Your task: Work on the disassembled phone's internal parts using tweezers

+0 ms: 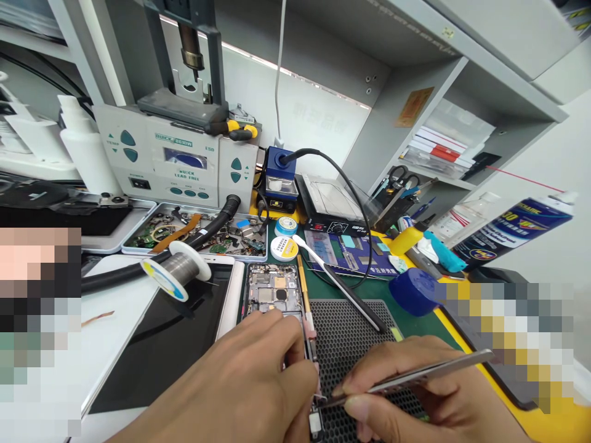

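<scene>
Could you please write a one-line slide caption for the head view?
Left hand steadies an opened phone while the right hand works tweezers at its lower edge.

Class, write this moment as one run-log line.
left hand: rests on phone | right hand: grips tweezers | tweezer tip: at phone's lower edge
</scene>
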A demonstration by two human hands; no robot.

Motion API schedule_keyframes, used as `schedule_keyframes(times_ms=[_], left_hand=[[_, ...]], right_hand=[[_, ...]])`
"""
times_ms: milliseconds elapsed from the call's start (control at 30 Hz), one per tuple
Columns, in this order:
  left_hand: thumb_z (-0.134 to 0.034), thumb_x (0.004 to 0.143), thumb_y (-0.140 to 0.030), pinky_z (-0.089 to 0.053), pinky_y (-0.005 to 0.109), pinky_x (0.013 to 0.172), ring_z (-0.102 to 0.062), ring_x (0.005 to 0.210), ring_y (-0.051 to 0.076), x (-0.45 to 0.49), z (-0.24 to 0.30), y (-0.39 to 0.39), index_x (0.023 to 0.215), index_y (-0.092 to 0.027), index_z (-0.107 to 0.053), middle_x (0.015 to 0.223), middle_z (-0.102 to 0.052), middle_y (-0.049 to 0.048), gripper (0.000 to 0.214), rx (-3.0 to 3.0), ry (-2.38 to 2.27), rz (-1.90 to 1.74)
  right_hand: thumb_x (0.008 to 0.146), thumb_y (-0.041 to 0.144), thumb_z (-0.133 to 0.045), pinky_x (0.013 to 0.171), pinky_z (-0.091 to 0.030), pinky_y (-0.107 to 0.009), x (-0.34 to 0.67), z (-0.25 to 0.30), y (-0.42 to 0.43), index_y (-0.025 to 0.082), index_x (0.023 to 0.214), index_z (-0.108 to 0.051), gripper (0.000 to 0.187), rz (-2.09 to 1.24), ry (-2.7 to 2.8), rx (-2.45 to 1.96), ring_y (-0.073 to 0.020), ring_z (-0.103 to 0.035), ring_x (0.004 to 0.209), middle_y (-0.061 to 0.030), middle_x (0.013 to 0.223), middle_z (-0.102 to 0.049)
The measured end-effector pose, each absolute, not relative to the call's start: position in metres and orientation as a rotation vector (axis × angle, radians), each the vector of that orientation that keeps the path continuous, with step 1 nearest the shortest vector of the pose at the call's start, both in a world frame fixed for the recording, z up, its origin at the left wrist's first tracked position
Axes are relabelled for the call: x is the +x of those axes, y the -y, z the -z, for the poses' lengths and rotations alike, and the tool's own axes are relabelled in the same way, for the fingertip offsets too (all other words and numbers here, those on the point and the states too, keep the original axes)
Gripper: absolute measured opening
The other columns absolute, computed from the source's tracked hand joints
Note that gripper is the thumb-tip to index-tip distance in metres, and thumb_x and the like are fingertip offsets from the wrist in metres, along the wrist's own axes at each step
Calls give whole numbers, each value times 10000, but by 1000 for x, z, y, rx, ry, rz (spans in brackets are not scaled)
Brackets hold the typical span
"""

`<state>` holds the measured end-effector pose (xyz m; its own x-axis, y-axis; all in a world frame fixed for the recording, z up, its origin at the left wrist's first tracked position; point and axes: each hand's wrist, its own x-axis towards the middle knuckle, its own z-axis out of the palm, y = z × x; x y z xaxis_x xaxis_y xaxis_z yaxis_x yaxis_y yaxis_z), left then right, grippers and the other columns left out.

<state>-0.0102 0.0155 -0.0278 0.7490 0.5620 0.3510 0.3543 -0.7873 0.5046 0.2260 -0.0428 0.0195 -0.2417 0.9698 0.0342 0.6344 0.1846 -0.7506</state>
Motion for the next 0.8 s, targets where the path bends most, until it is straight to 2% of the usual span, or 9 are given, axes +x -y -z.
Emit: schedule_keyframes(times_ms=[267,467,600,700,800], left_hand=[[-508,913,-30,-478,310,702,-581,783,217,-10,28,-15,791,-191,-699,827,-613,42,278,2542,-640,-711],[-542,949,-44,-501,272,718,-650,894,217,-10,21,-16,840,-203,-721,849,-660,26,262,2503,-685,-653],[-516,970,-22,-523,252,741,-682,884,195,-8,15,-17,900,-217,-740,892,-708,7,305,2508,-749,-657],[-426,986,-2,-537,244,753,-685,794,174,-9,12,-16,947,-222,-739,890,-722,-2,384,2544,-724,-660],[-402,989,6,-541,241,768,-690,798,175,-11,13,-14,962,-220,-737,891,-725,7,405,2579,-725,-631]], right_hand=[[946,387,-808,493,-571,-189,228,-19,42,268,841,-851,164,-868,1921,-1504,-161,-729,524,-18,639,-783],[944,386,-812,516,-612,-186,227,-17,40,261,882,-858,148,-998,1775,-1477,-163,-741,544,-22,671,-791],[940,368,-817,533,-627,-195,225,-21,40,287,880,-872,114,-858,1856,-1485,-170,-742,551,-16,666,-804],[916,352,-845,565,-642,-206,225,-25,39,297,877,-884,78,-743,1939,-1440,-190,-781,595,-27,723,-841],[895,307,-864,578,-653,-209,225,-24,36,293,875,-888,34,-694,1963,-1396,-219,-823,671,-39,768,-861]])
